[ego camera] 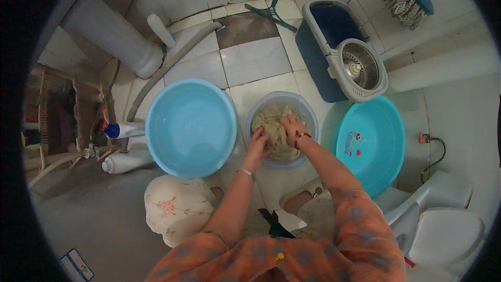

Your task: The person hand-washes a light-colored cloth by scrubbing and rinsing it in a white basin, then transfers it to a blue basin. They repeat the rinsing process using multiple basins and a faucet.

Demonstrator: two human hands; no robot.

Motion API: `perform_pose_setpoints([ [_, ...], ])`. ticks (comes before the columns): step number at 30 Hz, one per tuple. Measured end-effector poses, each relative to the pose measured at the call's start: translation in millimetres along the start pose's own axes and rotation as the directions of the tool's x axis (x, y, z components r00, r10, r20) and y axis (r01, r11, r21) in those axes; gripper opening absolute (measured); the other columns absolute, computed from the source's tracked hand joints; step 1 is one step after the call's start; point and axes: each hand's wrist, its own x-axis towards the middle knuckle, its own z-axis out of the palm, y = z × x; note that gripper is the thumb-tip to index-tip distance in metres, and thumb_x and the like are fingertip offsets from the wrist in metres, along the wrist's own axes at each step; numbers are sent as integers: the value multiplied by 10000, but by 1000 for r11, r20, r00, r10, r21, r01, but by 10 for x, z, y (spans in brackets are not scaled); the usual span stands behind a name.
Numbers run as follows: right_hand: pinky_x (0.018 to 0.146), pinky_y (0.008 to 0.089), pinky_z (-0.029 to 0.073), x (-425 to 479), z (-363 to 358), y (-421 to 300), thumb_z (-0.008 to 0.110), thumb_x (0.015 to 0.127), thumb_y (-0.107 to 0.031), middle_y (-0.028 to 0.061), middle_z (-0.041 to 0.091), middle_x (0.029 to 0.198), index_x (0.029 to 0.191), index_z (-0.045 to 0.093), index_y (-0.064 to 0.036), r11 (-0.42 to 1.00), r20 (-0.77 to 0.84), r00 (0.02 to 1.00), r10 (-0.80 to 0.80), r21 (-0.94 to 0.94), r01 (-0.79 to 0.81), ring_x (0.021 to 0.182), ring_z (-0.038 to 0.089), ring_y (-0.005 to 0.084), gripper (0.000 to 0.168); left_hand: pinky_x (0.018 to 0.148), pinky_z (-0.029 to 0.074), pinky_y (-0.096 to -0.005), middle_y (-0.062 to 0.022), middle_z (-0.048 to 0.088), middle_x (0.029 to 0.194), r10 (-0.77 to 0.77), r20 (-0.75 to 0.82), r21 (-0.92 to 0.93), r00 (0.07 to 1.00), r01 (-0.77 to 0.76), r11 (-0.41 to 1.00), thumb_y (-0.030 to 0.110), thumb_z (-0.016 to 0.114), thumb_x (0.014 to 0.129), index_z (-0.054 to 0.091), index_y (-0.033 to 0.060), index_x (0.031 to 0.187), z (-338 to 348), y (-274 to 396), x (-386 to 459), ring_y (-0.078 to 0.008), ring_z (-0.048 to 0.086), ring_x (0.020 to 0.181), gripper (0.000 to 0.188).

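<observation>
Straight below me stands a small grey-blue plastic basin holding a pale olive cloth, bunched up and wet-looking. My left hand is at the cloth's left side, fingers apart and fingertips touching it. On top of the cloth, towards the basin's right side, lies my right hand with its fingertips against the folds. How firmly either hand grips the fabric cannot be made out. Something clear or bubbly shows beside the cloth at the basin's upper right.
A light blue tub stands left, with white bottles beyond it. A turquoise tub leans at right below a mop bucket. A floor squeegee, a grey drain hose and a white plastic chair are around.
</observation>
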Motion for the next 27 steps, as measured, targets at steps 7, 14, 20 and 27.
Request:
perform_pose_setpoints([
  [7,848,361,436,-169,-911,-146,653,642,-100,152,501,1019,994,548,-75,971,-100,970,-222,69,229,971,512,336,368,842,465,-455,-123,497,1168,-262,32,-171,965,264,949,451,590,816,418,72,1255,98,178,57,-273,518,1053,605],
  [14,898,353,406,-666,-1067,-638,658,610,-35,162,488,1113,1051,523,-55,884,-270,953,-142,399,244,1047,488,332,461,898,443,-470,-133,470,1278,-62,558,-638,827,476,606,588,525,813,466,50,1232,605,395,-329,-273,479,1152,685],
  [20,913,362,396,-1205,-870,-1234,615,736,-109,197,483,1206,1183,476,-48,914,-364,897,-250,217,343,1098,480,340,472,895,453,-394,-86,567,1124,216,604,-721,767,411,558,387,543,863,531,82,1144,564,53,26,-241,553,1015,415],
  [27,887,375,390,-153,-415,-569,596,821,-289,209,509,1201,1062,583,-36,666,-30,895,445,680,-307,1138,467,309,349,895,452,-366,-73,568,1122,-54,196,-808,979,193,557,250,475,882,530,88,1157,758,-88,-108,-231,540,1045,324],
])
